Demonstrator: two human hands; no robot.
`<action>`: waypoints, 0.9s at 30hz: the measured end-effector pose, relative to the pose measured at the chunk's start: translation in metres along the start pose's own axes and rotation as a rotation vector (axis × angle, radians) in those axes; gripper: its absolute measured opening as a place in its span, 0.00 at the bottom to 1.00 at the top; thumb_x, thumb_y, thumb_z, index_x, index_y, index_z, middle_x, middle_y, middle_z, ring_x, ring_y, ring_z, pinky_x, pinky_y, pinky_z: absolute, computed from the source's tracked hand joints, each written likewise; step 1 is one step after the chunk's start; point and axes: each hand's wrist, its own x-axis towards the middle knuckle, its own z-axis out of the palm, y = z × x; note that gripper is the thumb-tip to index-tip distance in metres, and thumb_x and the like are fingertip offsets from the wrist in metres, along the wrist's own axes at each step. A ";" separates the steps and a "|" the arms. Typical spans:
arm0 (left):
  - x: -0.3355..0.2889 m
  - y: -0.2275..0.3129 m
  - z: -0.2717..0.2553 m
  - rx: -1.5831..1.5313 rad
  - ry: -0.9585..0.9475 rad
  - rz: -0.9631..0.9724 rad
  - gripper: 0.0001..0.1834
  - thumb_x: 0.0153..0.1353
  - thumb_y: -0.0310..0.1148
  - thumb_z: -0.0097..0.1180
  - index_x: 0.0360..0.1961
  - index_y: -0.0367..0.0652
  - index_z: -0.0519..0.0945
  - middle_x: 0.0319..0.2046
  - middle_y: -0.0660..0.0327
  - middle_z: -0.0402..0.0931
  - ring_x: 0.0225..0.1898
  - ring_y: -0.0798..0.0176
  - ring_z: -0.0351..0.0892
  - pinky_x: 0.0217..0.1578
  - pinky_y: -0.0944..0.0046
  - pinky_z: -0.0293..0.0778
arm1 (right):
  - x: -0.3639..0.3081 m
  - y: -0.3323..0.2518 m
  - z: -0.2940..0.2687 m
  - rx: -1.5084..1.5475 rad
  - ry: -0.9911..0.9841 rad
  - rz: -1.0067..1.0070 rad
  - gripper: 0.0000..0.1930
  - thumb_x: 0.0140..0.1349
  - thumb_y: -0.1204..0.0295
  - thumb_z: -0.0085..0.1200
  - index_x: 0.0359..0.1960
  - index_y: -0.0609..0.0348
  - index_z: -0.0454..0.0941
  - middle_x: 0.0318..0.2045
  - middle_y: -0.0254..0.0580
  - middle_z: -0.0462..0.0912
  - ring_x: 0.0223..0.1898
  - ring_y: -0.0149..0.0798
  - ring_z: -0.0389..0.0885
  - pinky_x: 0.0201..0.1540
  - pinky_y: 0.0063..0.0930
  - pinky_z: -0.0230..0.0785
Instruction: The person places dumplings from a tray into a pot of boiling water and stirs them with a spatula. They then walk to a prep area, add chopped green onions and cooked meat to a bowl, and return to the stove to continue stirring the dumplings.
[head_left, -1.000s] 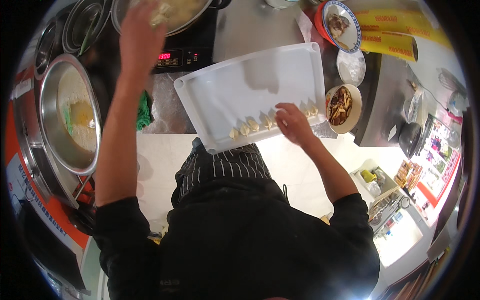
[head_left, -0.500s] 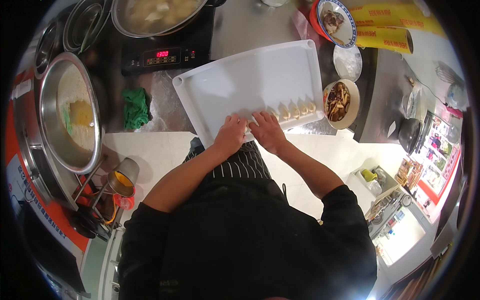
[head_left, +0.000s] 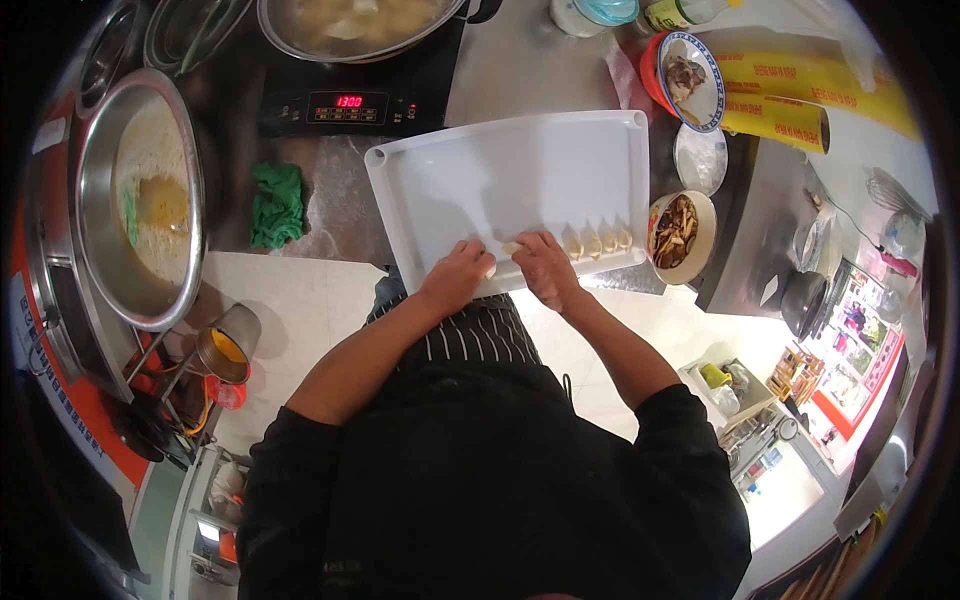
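A white rectangular tray (head_left: 450, 190) lies on the metal counter in front of me. Over its near edge, my left hand (head_left: 458, 274) is closed, with something small and pale at its fingertips that I cannot make out. Just to the right, my right hand (head_left: 547, 272) pinches a pale dumpling (head_left: 512, 247) between thumb and fingers, close to the tray's surface. Several folded dumplings (head_left: 609, 241) stand in a short row on the tray, to the right of that hand. The two hands are a small gap apart.
A bowl of dark sliced filling (head_left: 676, 232) stands right of the tray, below a white round dish (head_left: 700, 158) and a blue-rimmed bowl (head_left: 712, 98). Beyond the tray, a pot (head_left: 350, 50) sits on an induction cooker (head_left: 300, 112). Leftward are a green cloth (head_left: 277, 205) and a large steel basin (head_left: 192, 262).
My hands have moved slightly apart, and the pale dumpling now shows at my right fingertips. The whole view has shifted, so the counter sits a little lower and further right.
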 end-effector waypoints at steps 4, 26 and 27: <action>0.006 -0.007 -0.002 -0.132 0.171 0.002 0.19 0.49 0.20 0.61 0.44 0.43 0.76 0.44 0.57 0.75 0.47 0.52 0.76 0.43 0.53 0.78 | -0.002 0.001 -0.005 -0.123 -0.016 -0.073 0.05 0.55 0.73 0.52 0.33 0.55 0.78 0.49 0.44 0.74 0.54 0.50 0.70 0.55 0.40 0.68; 0.166 -0.057 -0.348 0.176 0.677 -0.297 0.23 0.58 0.40 0.63 0.52 0.40 0.79 0.43 0.55 0.83 0.42 0.59 0.84 0.45 0.64 0.76 | 0.340 -0.046 -0.159 0.604 0.550 0.092 0.14 0.60 0.63 0.54 0.35 0.63 0.81 0.31 0.54 0.83 0.35 0.53 0.81 0.40 0.41 0.72; 0.167 -0.054 -0.346 0.322 0.758 -0.228 0.21 0.58 0.38 0.64 0.50 0.39 0.80 0.42 0.54 0.83 0.41 0.59 0.83 0.44 0.63 0.76 | 0.359 -0.046 -0.160 0.534 0.578 0.089 0.13 0.58 0.65 0.52 0.32 0.65 0.80 0.32 0.61 0.82 0.39 0.62 0.80 0.42 0.50 0.72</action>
